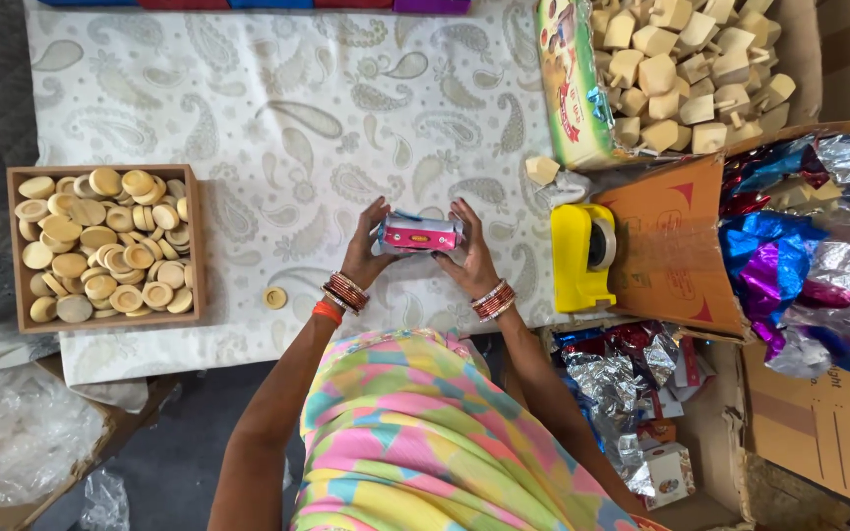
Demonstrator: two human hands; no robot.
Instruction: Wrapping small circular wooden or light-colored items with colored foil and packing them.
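pink box: small, held between both hands over the paisley cloth
left hand: fingers closed on its left end
right hand: gripping its right end

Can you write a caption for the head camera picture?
Both hands, left hand and right hand, hold a small pink box over a paisley cloth.

Both arms reach forward, bent at the elbows. The left hand and right hand face each other, close together, fingers curled inward in a grip, thumbs up.
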